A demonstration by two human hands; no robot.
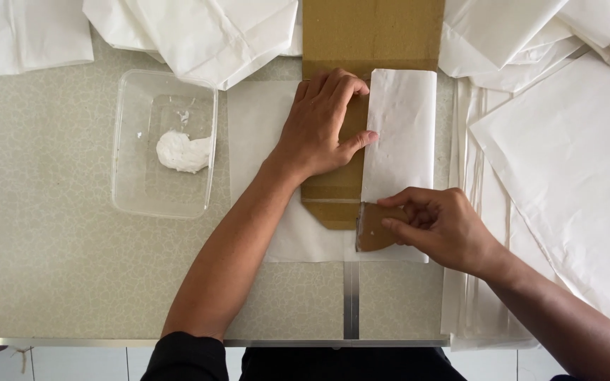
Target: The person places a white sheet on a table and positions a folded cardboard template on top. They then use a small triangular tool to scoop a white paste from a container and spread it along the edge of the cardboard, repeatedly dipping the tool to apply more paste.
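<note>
Two bare hands worked over one long cardboard strip that ran down the middle of the table, and that strip is our landmark. Left hand lay flat on the strip's upper half, fingers pressed down and held loosely together, thumb stretched out to the right until its tip touched the edge of the folded white paper. That paper covered the strip's right side, lying lengthwise along it, with its top end rounded over in a fold. Right hand sat at the paper's lower end, just right of the strip's pointed tip; thumb and fingers pinched a small brown cardboard scraper, whose edge rested against the paper's bottom corner. Under the strip lay a flat white sheet, showing out to its left and below it.

Left of the strip, and apart from it, stood a clear plastic tub with a lump of white paste inside, toward its right wall. Right of the strip, a stack of large white sheets spread to the table's edge, and more white paper was heaped beyond the strip's far end. Below the strip's tip, a metal seam ran toward the table's near edge.
</note>
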